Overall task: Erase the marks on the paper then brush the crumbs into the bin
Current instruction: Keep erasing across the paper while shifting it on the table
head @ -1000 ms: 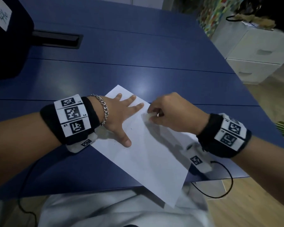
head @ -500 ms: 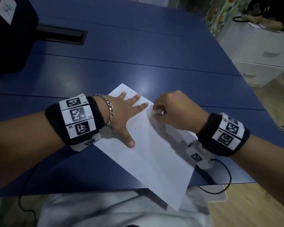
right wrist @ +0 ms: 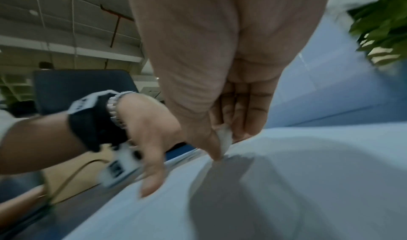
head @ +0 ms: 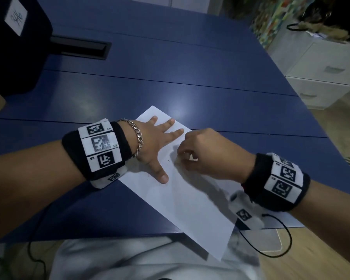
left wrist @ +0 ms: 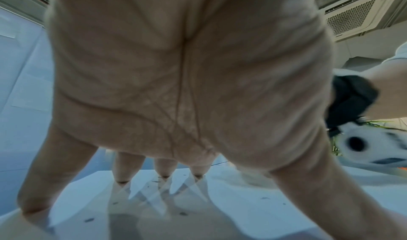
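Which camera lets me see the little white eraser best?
The right wrist view: the eraser shows close up, pinched in the right hand, its tip on the paper. The head view shows only a white sliver between the fingers. The left wrist view shows none of it.

Blk wristbands (head: 97,156) w/ tags, bracelet (head: 138,136)

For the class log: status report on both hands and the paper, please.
Left hand flat, pinning paper. Right hand pinching white eraser against sheet. Dark crumbs by fingers. Nothing in the way.
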The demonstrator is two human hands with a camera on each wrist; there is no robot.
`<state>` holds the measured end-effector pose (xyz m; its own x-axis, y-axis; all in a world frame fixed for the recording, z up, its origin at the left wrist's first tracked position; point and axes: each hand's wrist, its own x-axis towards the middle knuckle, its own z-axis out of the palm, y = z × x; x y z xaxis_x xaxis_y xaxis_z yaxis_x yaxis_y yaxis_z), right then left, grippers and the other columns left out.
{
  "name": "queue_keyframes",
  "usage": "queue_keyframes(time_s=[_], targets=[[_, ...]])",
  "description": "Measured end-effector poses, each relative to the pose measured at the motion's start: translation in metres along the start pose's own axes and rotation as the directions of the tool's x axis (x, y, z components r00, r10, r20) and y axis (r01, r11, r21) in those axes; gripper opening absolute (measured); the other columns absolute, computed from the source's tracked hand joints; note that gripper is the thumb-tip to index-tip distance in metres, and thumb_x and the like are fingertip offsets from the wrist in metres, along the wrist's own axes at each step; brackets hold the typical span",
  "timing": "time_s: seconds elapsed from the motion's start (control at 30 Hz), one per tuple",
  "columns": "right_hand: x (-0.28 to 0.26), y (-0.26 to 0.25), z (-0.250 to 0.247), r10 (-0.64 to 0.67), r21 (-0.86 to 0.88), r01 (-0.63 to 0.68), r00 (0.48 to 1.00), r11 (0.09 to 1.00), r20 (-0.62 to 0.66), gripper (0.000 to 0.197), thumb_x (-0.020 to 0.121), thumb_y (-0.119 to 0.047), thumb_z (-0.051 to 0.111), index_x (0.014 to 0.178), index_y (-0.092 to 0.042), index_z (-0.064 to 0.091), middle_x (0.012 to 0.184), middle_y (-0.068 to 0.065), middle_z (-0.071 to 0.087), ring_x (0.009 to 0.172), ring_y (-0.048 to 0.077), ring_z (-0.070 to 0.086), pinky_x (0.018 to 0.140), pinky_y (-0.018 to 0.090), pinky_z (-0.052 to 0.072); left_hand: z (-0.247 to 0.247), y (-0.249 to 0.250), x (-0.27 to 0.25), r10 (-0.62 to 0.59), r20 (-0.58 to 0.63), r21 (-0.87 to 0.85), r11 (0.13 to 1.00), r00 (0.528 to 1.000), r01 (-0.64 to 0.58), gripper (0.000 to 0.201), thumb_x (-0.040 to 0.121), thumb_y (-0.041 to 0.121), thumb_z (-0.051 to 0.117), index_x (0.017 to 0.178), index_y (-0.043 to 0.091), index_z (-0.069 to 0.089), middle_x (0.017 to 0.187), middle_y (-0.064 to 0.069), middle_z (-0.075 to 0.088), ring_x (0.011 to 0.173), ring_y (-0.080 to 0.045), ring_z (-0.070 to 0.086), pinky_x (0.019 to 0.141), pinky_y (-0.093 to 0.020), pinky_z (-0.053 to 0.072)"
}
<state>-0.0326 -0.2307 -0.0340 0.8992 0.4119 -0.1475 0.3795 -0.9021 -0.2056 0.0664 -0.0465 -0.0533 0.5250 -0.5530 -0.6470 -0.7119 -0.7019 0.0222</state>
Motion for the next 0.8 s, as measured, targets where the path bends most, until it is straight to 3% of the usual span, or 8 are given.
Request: queue_keyframes(time_s=[0.07, 0.17, 0.27, 0.3, 0.47, 0.57, 0.67, 0.8], targets=[[-0.006, 0.007, -0.003, -0.005, -0.006, 0.005, 1.000, 1.000, 0.005, 0.010, 0.086, -0.024, 0.065, 0.079, -0.020, 0.070, 0.077, -0.006, 0.059, 0.070, 0.017, 0.057, 0.065, 0.037, 0.050, 0.000, -0.001, 0.000, 0.010, 0.002, 0.001, 1.000, 1.000, -0.010, 0.152, 0.052, 0.093, 0.075, 0.154, 0.052, -0.031, 0.165, 0.017, -0.037, 0.159, -0.036, -0.020, 0.120, -0.072, 0.021], [-0.019, 0.040, -0.014, 0.117, 0.013, -0.116, 0.988, 0.993, -0.097, 0.004, 0.085, -0.023, 0.071, 0.086, -0.021, 0.074, 0.080, -0.009, 0.062, 0.070, 0.014, 0.059, 0.069, 0.034, 0.052, -0.003, -0.003, -0.003, 0.045, 0.001, 0.006, 0.999, 0.999, -0.045, 0.151, 0.055, 0.089, 0.078, 0.156, 0.051, -0.028, 0.165, 0.019, -0.036, 0.159, -0.033, -0.020, 0.122, -0.070, 0.018], [-0.040, 0.050, -0.012, 0.151, 0.067, -0.147, 0.987, 0.987, -0.063, 0.007, 0.087, -0.027, 0.077, 0.093, -0.026, 0.078, 0.083, -0.018, 0.064, 0.076, 0.003, 0.061, 0.069, 0.012, 0.044, -0.014, -0.011, -0.006, 0.095, 0.009, 0.081, 0.992, 0.995, -0.095, 0.149, 0.059, 0.082, 0.082, 0.157, 0.051, -0.026, 0.166, 0.019, -0.035, 0.160, -0.029, -0.019, 0.125, -0.065, 0.014], [-0.047, 0.046, -0.009, 0.135, 0.092, -0.131, 0.990, 0.987, -0.042, 0.008, 0.088, -0.032, 0.078, 0.094, -0.026, 0.078, 0.084, -0.019, 0.065, 0.079, 0.002, 0.061, 0.069, 0.011, 0.044, -0.018, -0.015, -0.006, 0.111, 0.012, 0.109, 0.988, 0.994, -0.112, 0.148, 0.060, 0.079, 0.084, 0.157, 0.051, -0.025, 0.167, 0.018, -0.034, 0.160, -0.029, -0.019, 0.127, -0.063, 0.012], [-0.064, 0.026, 0.002, 0.060, 0.103, -0.056, 0.998, 0.993, -0.036, 0.023, 0.093, -0.040, 0.072, 0.085, -0.019, 0.071, 0.079, -0.006, 0.061, 0.075, 0.014, 0.056, 0.066, 0.021, 0.043, -0.032, -0.028, -0.008, 0.108, -0.026, 0.093, 0.990, 0.994, -0.105, 0.135, 0.071, 0.062, 0.088, 0.157, 0.057, -0.016, 0.170, 0.010, -0.030, 0.160, -0.029, -0.019, 0.128, -0.059, 0.010], [-0.065, 0.015, 0.003, 0.031, 0.119, -0.030, 0.999, 0.992, -0.007, 0.020, 0.093, -0.040, 0.073, 0.086, -0.021, 0.072, 0.080, -0.008, 0.060, 0.076, 0.013, 0.056, 0.065, 0.017, 0.043, -0.025, -0.016, -0.011, 0.183, -0.036, 0.040, 0.983, 0.983, -0.181, 0.123, 0.077, 0.077, 0.074, 0.159, 0.055, -0.015, 0.170, 0.010, -0.030, 0.160, -0.027, -0.019, 0.130, -0.056, 0.007], [-0.056, 0.024, -0.004, 0.060, 0.140, -0.053, 0.997, 0.989, -0.050, 0.015, 0.091, -0.038, 0.074, 0.092, -0.023, 0.076, 0.082, -0.009, 0.065, 0.075, 0.009, 0.059, 0.068, 0.017, 0.045, -0.010, 0.002, -0.008, 0.185, -0.024, 0.019, 0.983, 0.983, -0.184, 0.135, 0.064, 0.094, 0.067, 0.156, 0.055, -0.023, 0.167, 0.009, -0.036, 0.158, -0.033, -0.024, 0.128, -0.061, 0.001], [-0.034, 0.041, -0.008, 0.124, 0.131, -0.107, 0.983, 0.986, -0.132, 0.012, 0.090, -0.032, 0.077, 0.099, -0.025, 0.079, 0.083, -0.013, 0.064, 0.071, 0.001, 0.059, 0.064, 0.012, 0.041, 0.001, 0.008, -0.001, 0.134, -0.051, 0.047, 0.990, 0.990, -0.132, 0.151, 0.048, 0.099, 0.070, 0.150, 0.057, -0.033, 0.165, 0.007, -0.041, 0.156, -0.037, -0.028, 0.124, -0.069, -0.002]])
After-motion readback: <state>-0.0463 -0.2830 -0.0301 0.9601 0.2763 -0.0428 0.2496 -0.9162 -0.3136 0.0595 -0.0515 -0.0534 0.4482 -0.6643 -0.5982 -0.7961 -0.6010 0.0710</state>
